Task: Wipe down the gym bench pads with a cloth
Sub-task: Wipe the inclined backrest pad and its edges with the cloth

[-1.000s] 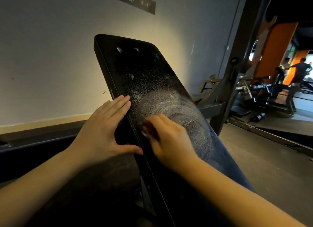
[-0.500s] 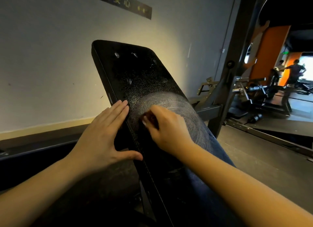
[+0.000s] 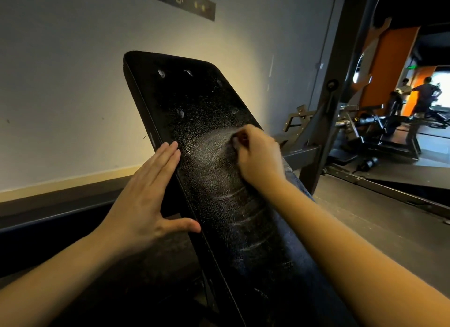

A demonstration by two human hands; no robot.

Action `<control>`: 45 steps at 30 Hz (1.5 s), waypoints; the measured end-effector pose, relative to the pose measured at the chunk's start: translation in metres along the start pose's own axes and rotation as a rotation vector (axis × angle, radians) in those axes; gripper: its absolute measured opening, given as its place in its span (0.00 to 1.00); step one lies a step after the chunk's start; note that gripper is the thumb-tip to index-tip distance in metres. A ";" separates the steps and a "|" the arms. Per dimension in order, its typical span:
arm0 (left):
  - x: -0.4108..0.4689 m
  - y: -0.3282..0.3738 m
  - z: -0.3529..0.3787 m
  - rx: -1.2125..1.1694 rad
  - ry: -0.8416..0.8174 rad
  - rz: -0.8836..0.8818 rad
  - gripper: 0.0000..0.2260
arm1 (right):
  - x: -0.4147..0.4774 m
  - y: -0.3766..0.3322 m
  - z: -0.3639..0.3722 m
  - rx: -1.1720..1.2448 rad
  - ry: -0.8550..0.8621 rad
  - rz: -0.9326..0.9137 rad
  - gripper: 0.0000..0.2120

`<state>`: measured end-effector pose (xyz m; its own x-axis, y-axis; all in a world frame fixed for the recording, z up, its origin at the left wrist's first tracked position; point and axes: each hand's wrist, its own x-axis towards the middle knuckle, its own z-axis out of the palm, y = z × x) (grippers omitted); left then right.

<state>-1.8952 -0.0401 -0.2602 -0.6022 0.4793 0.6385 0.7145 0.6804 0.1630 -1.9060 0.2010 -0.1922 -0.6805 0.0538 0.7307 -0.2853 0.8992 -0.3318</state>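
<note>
Right in front of the person, the long black bench pad (image 3: pixel 194 102) leans back like a slide. Its long way runs from the low end near the person, at the bottom right, up to a round top end by the grey wall (image 3: pixel 60 83), at the upper left. The left hand (image 3: pixel 146 200) lies flat on the pad's left edge, with straight fingers close together and the thumb stuck out against the side. The right hand (image 3: pixel 259 156) is on the pad close to its right edge, with its fingers curled over a small dark cloth (image 3: pixel 239 139). Most of the cloth is hidden. White wet streaks (image 3: pixel 214 153) curve across the pad between the two hands and run down beside the right arm. Above both hands there is open pad all the way to the top edge, with a few shiny drops (image 3: pixel 161 73) on it. Just past the right edge stands a dark metal post (image 3: pixel 326 122).
</note>
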 end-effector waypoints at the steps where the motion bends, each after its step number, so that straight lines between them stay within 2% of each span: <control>1: 0.000 0.000 -0.001 -0.002 0.001 0.004 0.58 | -0.013 -0.029 0.007 0.064 -0.027 -0.136 0.06; 3: 0.000 0.000 -0.005 -0.019 0.017 0.006 0.58 | -0.040 -0.063 0.018 0.114 -0.056 -0.394 0.08; 4: 0.000 0.000 -0.006 -0.021 0.025 0.007 0.58 | -0.043 -0.062 0.019 0.077 -0.050 -0.459 0.09; 5: 0.000 0.000 -0.006 -0.015 0.027 0.010 0.58 | -0.037 -0.051 0.016 0.040 -0.046 -0.443 0.09; 7: 0.000 0.000 -0.004 -0.003 0.023 0.011 0.58 | -0.005 -0.008 0.009 -0.084 -0.028 -0.219 0.07; 9: 0.000 0.002 -0.004 -0.013 0.014 -0.001 0.58 | 0.031 0.041 -0.003 -0.224 0.000 0.112 0.07; 10: 0.001 0.002 -0.005 -0.020 0.009 -0.006 0.58 | 0.041 0.052 -0.007 -0.233 0.030 0.223 0.08; 11: 0.000 0.002 -0.005 -0.025 0.009 -0.007 0.58 | 0.041 0.046 -0.004 -0.204 0.048 0.242 0.08; 13: 0.001 0.002 -0.007 -0.016 0.014 -0.002 0.58 | 0.019 -0.003 0.011 -0.078 -0.004 0.101 0.05; 15: 0.000 0.003 -0.008 -0.019 0.016 -0.007 0.58 | -0.024 -0.054 0.022 0.048 -0.085 -0.196 0.06; 17: 0.000 0.002 -0.009 -0.027 0.019 -0.012 0.58 | -0.048 -0.058 0.018 0.072 -0.102 -0.376 0.08; 19: 0.000 0.001 -0.009 0.000 0.012 0.001 0.58 | -0.031 -0.019 0.006 -0.044 -0.033 -0.243 0.07; 22: 0.001 0.003 -0.008 0.015 -0.002 -0.010 0.59 | 0.010 0.060 -0.010 -0.247 0.015 0.171 0.08; 24: 0.001 0.004 -0.009 0.013 -0.015 -0.021 0.59 | 0.011 0.063 -0.013 -0.256 0.062 0.252 0.08; 26: 0.001 0.006 -0.011 0.017 -0.030 -0.027 0.60 | -0.011 0.021 -0.004 -0.181 0.025 0.169 0.06; 29: 0.002 0.006 -0.016 0.039 -0.056 -0.027 0.60 | -0.076 -0.047 0.002 0.002 -0.084 -0.237 0.09; 31: 0.002 0.006 -0.018 0.063 -0.073 -0.024 0.60 | -0.097 -0.042 -0.004 0.026 -0.110 -0.382 0.12; 33: 0.002 0.008 -0.019 0.070 -0.089 -0.031 0.61 | -0.082 -0.001 -0.011 -0.068 -0.042 -0.241 0.10; 36: 0.003 0.012 -0.021 0.052 -0.103 -0.048 0.62 | -0.044 0.073 -0.027 -0.271 -0.008 0.214 0.08; 38: 0.002 0.014 -0.021 0.041 -0.114 -0.061 0.62 | -0.041 0.079 -0.031 -0.292 0.049 0.331 0.08; 40: 0.003 0.014 -0.021 0.022 -0.112 -0.068 0.62 | -0.057 0.034 -0.023 -0.227 0.045 0.261 0.07; 43: -0.002 0.015 -0.020 0.028 -0.085 -0.075 0.62 | -0.112 -0.040 -0.007 -0.015 -0.089 -0.171 0.07; 45: -0.010 0.021 -0.019 0.018 -0.053 -0.093 0.60 | -0.127 -0.036 -0.012 0.022 -0.108 -0.344 0.10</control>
<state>-1.8671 -0.0411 -0.2487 -0.6837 0.4422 0.5804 0.6486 0.7329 0.2056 -1.8011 0.1673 -0.2661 -0.6092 -0.2975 0.7352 -0.5236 0.8471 -0.0911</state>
